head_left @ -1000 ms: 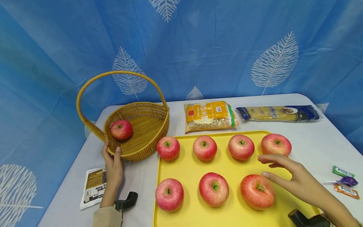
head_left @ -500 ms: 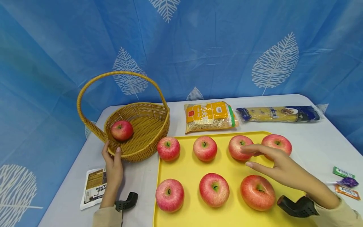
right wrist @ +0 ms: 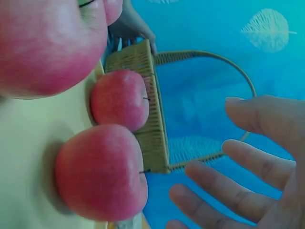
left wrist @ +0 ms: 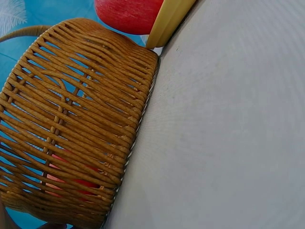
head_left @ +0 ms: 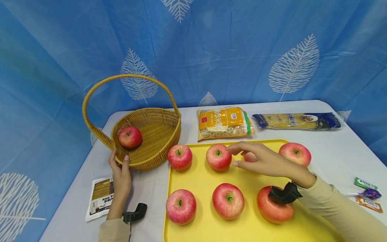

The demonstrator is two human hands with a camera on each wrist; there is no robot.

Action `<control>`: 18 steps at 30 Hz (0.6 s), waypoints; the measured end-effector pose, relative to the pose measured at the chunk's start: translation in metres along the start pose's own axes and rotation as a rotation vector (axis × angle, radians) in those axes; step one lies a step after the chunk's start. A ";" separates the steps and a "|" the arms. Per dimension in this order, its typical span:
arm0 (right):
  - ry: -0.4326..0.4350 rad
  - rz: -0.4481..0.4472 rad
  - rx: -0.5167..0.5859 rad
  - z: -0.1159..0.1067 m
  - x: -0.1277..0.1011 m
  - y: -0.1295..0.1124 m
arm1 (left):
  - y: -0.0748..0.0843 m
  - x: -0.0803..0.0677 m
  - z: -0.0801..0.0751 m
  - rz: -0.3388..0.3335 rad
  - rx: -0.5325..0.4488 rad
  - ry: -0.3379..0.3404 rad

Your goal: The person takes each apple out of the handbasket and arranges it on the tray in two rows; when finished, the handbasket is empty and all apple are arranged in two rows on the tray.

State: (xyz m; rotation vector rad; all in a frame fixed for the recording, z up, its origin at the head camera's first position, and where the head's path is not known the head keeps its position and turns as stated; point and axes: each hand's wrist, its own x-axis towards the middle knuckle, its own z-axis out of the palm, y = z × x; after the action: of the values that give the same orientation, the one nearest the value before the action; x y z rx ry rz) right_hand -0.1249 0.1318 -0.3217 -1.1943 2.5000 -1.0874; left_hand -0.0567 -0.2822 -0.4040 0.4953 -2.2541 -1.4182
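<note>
Orange-and-yellow bag (head_left: 224, 123): large pale characters across the front, the first two too blurred to make out, the last looking like "米"; a small red square badge at the upper left corner, unreadable.
Long dark-blue packet (head_left: 297, 121): light script lettering along its length, only partly legible, ending in "...nkel".
White pouch (head_left: 101, 198): a brown panel with rows of small print, too small to read.
Green wrapper (head_left: 366, 183): pale lettering, blurred.
Orange wrapper (head_left: 369, 203): pale lettering, blurred.

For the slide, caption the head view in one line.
Left hand holds the wicker basket rim while the open right hand hovers above apples on the yellow tray.
</note>
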 end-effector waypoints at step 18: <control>-0.249 -0.125 -0.014 0.028 0.104 -0.034 | 0.000 0.001 0.001 -0.002 0.015 0.016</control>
State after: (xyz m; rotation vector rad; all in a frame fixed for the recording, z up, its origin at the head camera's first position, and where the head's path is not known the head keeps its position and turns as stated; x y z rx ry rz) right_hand -0.1614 0.0261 -0.3030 -1.4108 2.2750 -0.8865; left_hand -0.0579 -0.2823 -0.4042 0.5115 -2.2535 -1.3948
